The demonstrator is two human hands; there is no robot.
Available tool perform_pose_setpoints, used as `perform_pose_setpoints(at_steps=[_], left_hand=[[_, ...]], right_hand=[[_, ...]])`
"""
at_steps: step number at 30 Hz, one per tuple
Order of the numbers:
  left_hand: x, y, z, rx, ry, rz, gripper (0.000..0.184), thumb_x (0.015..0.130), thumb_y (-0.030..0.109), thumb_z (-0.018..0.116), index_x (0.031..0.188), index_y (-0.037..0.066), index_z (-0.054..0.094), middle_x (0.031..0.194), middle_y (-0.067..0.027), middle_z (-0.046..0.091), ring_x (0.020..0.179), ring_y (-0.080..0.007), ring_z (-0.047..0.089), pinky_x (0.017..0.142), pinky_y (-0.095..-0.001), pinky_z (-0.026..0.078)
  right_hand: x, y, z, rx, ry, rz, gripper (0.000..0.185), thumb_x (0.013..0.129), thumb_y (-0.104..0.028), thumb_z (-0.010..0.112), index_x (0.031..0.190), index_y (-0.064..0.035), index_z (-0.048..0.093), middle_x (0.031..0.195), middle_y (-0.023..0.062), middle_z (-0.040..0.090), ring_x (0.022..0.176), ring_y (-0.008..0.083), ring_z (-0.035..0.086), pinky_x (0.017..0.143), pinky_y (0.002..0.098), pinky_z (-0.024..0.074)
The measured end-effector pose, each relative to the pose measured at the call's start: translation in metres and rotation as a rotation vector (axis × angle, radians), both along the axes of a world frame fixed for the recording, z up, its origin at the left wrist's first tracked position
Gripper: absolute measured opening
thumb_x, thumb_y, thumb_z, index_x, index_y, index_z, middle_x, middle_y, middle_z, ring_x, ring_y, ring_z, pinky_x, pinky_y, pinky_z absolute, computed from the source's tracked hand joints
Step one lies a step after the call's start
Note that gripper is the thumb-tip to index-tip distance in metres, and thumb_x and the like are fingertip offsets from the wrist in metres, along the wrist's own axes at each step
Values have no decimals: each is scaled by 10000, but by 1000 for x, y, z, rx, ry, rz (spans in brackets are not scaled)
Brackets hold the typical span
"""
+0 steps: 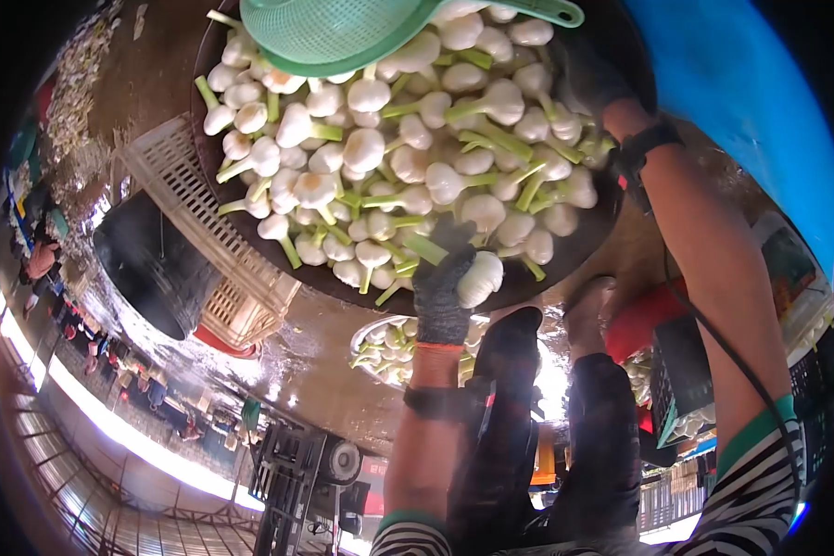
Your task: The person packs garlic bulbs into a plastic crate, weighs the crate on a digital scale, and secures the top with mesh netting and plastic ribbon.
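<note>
The left hand (443, 276) grasps a garlic bulb (482, 281); I cannot tell whether the shadowed right hand (591, 76) holds anything

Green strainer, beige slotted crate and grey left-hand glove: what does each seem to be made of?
Green strainer: probably moulded plastic, slightly glossy, given its even colour and thick rim.
Beige slotted crate: likely rigid, dull plastic, judging by its regular slots.
Grey glove: apparently matte knitted fabric, with a textured cuff and orange hem; any palm coating can't be made out.
</note>
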State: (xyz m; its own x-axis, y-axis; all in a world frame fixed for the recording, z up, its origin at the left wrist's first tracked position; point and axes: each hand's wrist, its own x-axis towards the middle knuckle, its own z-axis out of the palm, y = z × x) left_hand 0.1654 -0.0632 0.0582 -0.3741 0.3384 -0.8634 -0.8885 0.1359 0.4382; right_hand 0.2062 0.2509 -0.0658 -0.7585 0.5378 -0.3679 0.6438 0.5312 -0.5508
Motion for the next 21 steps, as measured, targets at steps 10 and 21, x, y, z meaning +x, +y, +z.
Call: perform_pose_setpoints(at_steps=[10, 21], left_hand=[[-50, -19, 45, 457, -243, 354, 691, 791, 63, 546, 1410, 159, 253, 1405, -107, 337, 1175, -359, 460, 853, -482, 488], [-11, -54, 42, 503, -285, 547, 697, 754, 246, 553, 1345, -26, 301, 1260, -234, 461, 1079, -366, 535, 922, -471, 454]], right_hand=[[23, -29, 103, -350, 187, -369, 489, 830, 1, 536, 1301, -80, 433, 1210, 155, 546, 1088, 248, 552, 913, 323, 459], [-26, -130, 175, -908, 219, 572, 373, 826, -294, 623, 1161, -134, 588, 950, 130, 629, 854, 251, 622, 743, 329, 500]])
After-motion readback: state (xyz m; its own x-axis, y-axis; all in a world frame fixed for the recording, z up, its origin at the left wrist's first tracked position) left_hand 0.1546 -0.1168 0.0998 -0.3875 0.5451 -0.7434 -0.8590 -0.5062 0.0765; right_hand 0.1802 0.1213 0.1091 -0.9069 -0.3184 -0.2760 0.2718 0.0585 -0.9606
